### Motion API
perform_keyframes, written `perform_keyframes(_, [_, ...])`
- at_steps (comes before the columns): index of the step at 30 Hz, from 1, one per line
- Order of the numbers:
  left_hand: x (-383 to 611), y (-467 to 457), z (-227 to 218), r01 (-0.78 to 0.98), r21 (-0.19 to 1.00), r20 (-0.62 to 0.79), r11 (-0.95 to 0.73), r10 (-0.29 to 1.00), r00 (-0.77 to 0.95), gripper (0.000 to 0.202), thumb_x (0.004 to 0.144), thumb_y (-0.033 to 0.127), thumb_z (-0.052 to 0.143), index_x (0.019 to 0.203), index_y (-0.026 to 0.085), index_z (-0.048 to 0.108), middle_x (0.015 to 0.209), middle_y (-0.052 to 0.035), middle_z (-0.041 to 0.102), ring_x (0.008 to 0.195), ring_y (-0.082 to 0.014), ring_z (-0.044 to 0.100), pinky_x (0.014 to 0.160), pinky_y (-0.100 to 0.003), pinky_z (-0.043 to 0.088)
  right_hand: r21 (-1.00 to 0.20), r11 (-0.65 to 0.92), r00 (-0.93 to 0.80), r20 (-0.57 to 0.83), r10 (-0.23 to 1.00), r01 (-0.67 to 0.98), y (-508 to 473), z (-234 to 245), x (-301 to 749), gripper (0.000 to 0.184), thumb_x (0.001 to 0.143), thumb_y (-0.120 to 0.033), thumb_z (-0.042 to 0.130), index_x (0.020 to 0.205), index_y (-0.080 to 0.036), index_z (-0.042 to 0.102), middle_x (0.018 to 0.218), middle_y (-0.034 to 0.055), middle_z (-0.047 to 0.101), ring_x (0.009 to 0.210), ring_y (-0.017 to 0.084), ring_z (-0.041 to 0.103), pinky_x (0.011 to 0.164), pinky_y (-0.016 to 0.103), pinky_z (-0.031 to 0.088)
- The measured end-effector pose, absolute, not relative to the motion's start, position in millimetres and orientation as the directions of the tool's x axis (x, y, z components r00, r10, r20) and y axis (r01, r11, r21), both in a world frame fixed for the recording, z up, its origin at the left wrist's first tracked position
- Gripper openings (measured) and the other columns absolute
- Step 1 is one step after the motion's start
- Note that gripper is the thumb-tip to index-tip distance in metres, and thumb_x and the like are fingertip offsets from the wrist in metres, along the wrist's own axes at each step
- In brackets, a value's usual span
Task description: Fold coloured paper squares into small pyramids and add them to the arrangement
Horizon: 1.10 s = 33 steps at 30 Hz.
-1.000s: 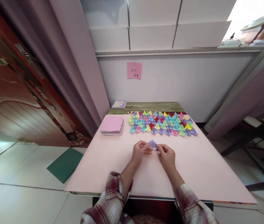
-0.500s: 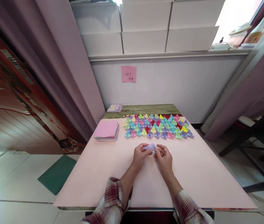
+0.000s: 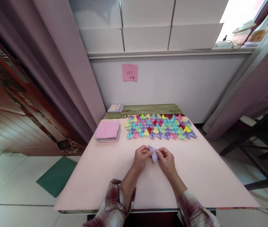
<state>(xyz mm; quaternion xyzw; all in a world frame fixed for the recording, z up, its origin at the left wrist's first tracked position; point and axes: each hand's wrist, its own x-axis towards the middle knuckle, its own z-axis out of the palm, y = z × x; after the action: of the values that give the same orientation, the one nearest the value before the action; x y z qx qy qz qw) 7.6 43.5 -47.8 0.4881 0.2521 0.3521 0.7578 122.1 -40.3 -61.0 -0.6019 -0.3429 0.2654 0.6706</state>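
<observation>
A small folded piece of lilac origami paper (image 3: 154, 154) is held just above the table, with one corner pointing down towards me. My left hand (image 3: 141, 158) pinches its left edge between thumb and fingers. On its right edge my right hand (image 3: 167, 160) has a matching pinch. Beyond both hands lie rows of small folded paper pieces (image 3: 160, 135) in purple, blue, green, yellow, pink and red, packed close together. To their left is a stack of square paper sheets (image 3: 107, 130), pink on top.
A pink cover (image 3: 96, 176) lies over most of the table. A small printed packet (image 3: 115, 108) rests at the back left corner. Behind stands a wall with a pink note (image 3: 130, 72). A green sheet (image 3: 57, 176) is on the floor at left.
The lilac paper has been turned from lying nearly sideways to pointing downward. Both hands now grip its opposite edges, and the right fingers have closed in on it.
</observation>
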Motion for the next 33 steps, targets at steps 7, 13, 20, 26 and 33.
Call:
perform_keyframes(7, [5.0, 40.6, -42.9, -0.302, 0.912, -0.023, 0.276, 0.772, 0.635, 0.036, 0.083, 0.048, 0.061, 0.078, 0.013, 0.06, 0.059, -0.0028, 0.064, 0.052, -0.0149, 0.061, 0.056, -0.029, 0.051, -0.988, 0.157, 0.611, 0.115, 0.783, -0.014, -42.6, -56.3, 120.2, 0.033, 0.085, -0.048, 0.06, 0.072, -0.018, 0.059, 0.055, -0.0046, 0.049, 0.051, 0.011, 0.043, 0.05, 0.022, 0.035])
perform_keyframes(13, [3.4, 39.8, -41.4, -0.273, 0.926, 0.008, 0.262, 0.708, 0.706, 0.03, 0.075, 0.038, 0.072, 0.085, 0.012, 0.063, 0.065, -0.0039, 0.067, 0.056, -0.0158, 0.062, 0.059, -0.029, 0.052, -0.987, 0.151, 0.663, 0.081, 0.744, -0.05, -42.7, -54.5, 118.2, 0.035, 0.085, -0.051, 0.059, 0.074, -0.017, 0.06, 0.053, -0.0046, 0.05, 0.048, 0.01, 0.043, 0.047, 0.022, 0.034])
perform_keyframes(20, [4.9, 42.1, -45.2, -0.255, 0.937, 0.008, 0.238, 0.717, 0.697, 0.024, 0.076, 0.035, 0.069, 0.084, 0.013, 0.063, 0.065, -0.003, 0.066, 0.056, -0.0149, 0.061, 0.058, -0.028, 0.051, -0.991, 0.132, 0.653, 0.096, 0.751, -0.006, -41.7, -57.7, 118.2, 0.033, 0.086, -0.049, 0.058, 0.073, -0.018, 0.06, 0.054, -0.0043, 0.051, 0.048, 0.01, 0.043, 0.046, 0.022, 0.034])
perform_keyframes(26, [7.9, 39.2, -46.7, -0.218, 0.968, 0.051, 0.126, 0.751, 0.659, 0.02, 0.078, 0.032, 0.065, 0.085, 0.014, 0.063, 0.061, -0.0005, 0.065, 0.052, -0.0133, 0.06, 0.056, -0.025, 0.05, -0.992, 0.104, 0.691, 0.129, 0.712, 0.078, -40.7, -61.1, 117.5, 0.033, 0.086, -0.049, 0.058, 0.076, -0.018, 0.062, 0.054, -0.0039, 0.053, 0.05, 0.012, 0.046, 0.05, 0.022, 0.037])
perform_keyframes(33, [8.0, 37.1, -45.6, -0.19, 0.97, 0.016, 0.153, 0.739, 0.674, 0.026, 0.073, 0.032, 0.07, 0.089, 0.013, 0.062, 0.066, -0.0013, 0.067, 0.052, -0.0125, 0.06, 0.054, -0.025, 0.052, -0.976, 0.049, 0.718, 0.189, 0.67, 0.211, -41.9, -60.0, 115.2, 0.034, 0.086, -0.049, 0.058, 0.082, -0.017, 0.067, 0.056, -0.0023, 0.056, 0.051, 0.013, 0.049, 0.051, 0.023, 0.04])
